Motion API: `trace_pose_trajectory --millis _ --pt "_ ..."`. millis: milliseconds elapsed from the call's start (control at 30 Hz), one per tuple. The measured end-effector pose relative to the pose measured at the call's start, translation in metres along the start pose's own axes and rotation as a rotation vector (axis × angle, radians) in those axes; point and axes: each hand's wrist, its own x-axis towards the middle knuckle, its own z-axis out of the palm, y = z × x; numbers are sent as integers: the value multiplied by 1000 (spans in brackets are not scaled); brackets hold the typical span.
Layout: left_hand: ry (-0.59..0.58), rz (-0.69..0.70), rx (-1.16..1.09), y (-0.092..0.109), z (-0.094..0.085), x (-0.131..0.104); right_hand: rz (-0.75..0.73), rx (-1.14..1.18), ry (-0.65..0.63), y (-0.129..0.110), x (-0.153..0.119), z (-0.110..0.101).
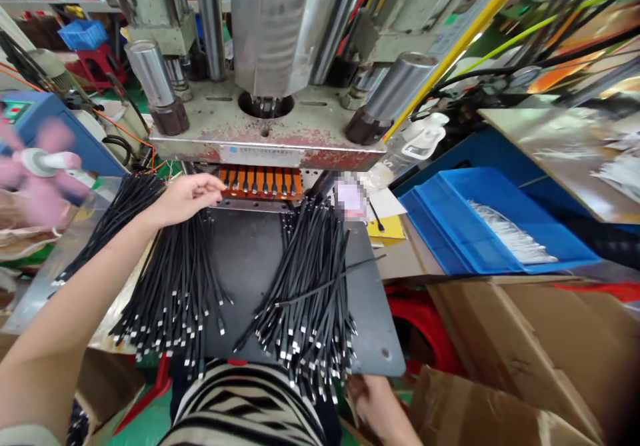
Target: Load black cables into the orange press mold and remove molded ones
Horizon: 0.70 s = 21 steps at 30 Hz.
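Note:
My left hand [193,196] reaches to the left end of an orange mould block [263,183] under the press. Its thumb and fingertips come together in a pinch; whatever they hold, if anything, is too small to make out. Several black cable ends lie side by side in the block's slots. Below that hand hangs a thick bundle of black cables [175,286] with metal-tipped plugs. A second cable bundle [310,286] lies on the right of the dark metal plate [237,253]. My right hand [367,393] is low at the plate's front right corner, its fingers mostly hidden.
The press's upper plate [270,133] stands over the mould block. Further black cables [115,226] lie at far left, near a spinning pink fan [43,163]. On the right are blue trays [450,219] with white pieces inside, a plastic bottle [425,136] and cardboard boxes [510,359].

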Motion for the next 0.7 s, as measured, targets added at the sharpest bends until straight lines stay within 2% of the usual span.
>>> trace_pose_trajectory --millis 67,100,133,200,233,300,333,400,500,600,700 --pt "-4 1 322 -10 11 -16 35 -55 -42 4 24 -26" --pt "-2 0 490 -14 20 -23 57 -76 1 1 36 -39" --pt "-4 -13 643 -16 30 -30 64 -90 95 -7 48 -50" --pt "1 -74 886 -16 51 -40 57 -104 305 -33 66 -67" --pt "8 -118 979 -14 59 -42 34 -98 360 -50 74 -71" --pt "32 -195 1107 -11 71 -42 -22 -117 412 -84 90 -71" --pt "43 -226 1143 -11 74 -40 -38 -163 393 -99 98 -69" --pt "36 -287 1172 -10 77 -34 -18 -234 326 -124 113 -61" --pt "-37 -321 1115 -12 71 -30 32 -285 255 -145 129 -48" --pt "-34 -325 980 -18 58 -35 18 -234 208 -150 138 -40" --pt "51 -336 702 -24 44 -45 -3 -141 206 -150 144 -35"
